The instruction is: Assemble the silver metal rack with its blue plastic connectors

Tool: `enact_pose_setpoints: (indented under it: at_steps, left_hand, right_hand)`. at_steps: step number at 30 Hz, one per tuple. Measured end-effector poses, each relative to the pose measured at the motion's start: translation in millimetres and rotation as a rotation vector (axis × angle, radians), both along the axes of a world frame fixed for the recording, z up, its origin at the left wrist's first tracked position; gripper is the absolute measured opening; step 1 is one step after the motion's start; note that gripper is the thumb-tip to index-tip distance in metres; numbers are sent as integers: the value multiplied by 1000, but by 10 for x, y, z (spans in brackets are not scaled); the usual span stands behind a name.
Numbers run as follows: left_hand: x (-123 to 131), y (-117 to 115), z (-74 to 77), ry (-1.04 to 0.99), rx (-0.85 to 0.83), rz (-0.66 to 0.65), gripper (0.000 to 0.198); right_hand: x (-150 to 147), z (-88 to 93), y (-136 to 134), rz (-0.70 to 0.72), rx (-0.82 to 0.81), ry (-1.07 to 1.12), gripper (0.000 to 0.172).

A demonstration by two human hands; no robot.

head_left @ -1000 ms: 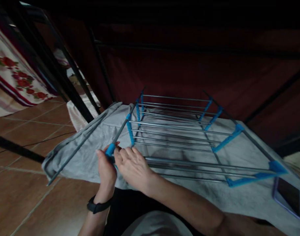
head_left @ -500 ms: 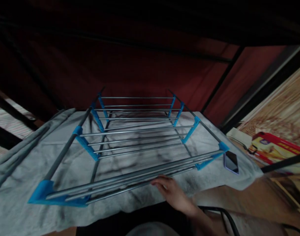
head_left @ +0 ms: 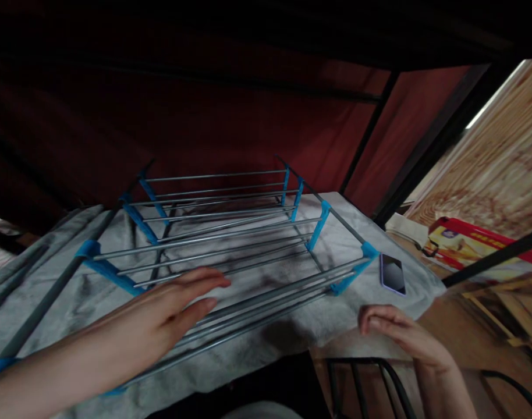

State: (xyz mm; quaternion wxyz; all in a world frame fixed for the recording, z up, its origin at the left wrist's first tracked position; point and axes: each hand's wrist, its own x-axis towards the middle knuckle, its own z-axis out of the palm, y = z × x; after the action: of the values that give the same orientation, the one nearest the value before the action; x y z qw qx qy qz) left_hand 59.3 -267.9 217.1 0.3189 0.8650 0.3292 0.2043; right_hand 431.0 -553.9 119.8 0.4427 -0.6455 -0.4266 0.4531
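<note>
A rack of grey metal tubes (head_left: 287,287) with blue plastic connectors (head_left: 322,222) lies across the grey cloth in front of me. My left hand (head_left: 174,311) reaches in from the left above the near end of the rack. Its fingers are stretched out and nothing is in them; it covers part of the nearest tubes and of a blue connector. Off the rack's near right corner, my right hand (head_left: 397,331) hovers with fingers loosely bent, holding nothing that I can see.
A phone (head_left: 392,273) lies on the grey cloth (head_left: 348,317) at the rack's right. Beyond stand a dark frame (head_left: 368,137) and a dark red curtain (head_left: 231,128). On the right are a red and yellow box (head_left: 475,241), a wooden crate (head_left: 506,320) and black chair tubing (head_left: 394,378).
My left hand has come into view over the rack. My right hand has left the near tubes and moved right. The view has shifted, so the rack appears further left.
</note>
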Motion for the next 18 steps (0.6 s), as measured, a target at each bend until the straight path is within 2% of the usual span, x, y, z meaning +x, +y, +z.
enact_pose_setpoints:
  at_steps: [1,3,4,6,9,11,15,18]
  left_hand:
    - [248,76,-16,52,37,-116,45]
    - [768,165,-149,95,77,-310,42]
    - [1026,178,-257,123,101,-364,40]
    - [1510,164,-508,211,192,-406,44]
    - [2134,142,-847,334,355,-467,55]
    - [2478,177,-1000,360,424,-441,57]
    - [2980,338,-1176,374,468,-344,55]
    - [3189,450,-1258,374,463,-369,51]
  right_hand:
    - [163,-34,-67,-150,89,18,37]
    - [484,-135,-98,-453,259,95,33]
    - [634,-188,-56,-576,321,143,28]
    - [891,-272,133,-718,383,217,22]
    - [1142,-337,581,-714,373,223,26]
    - [1234,-364,914,-662,341,219,31]
    - [1303,-437,1527,-540,281,217,38]
    - [1248,-465,1877,-423,242,177,39]
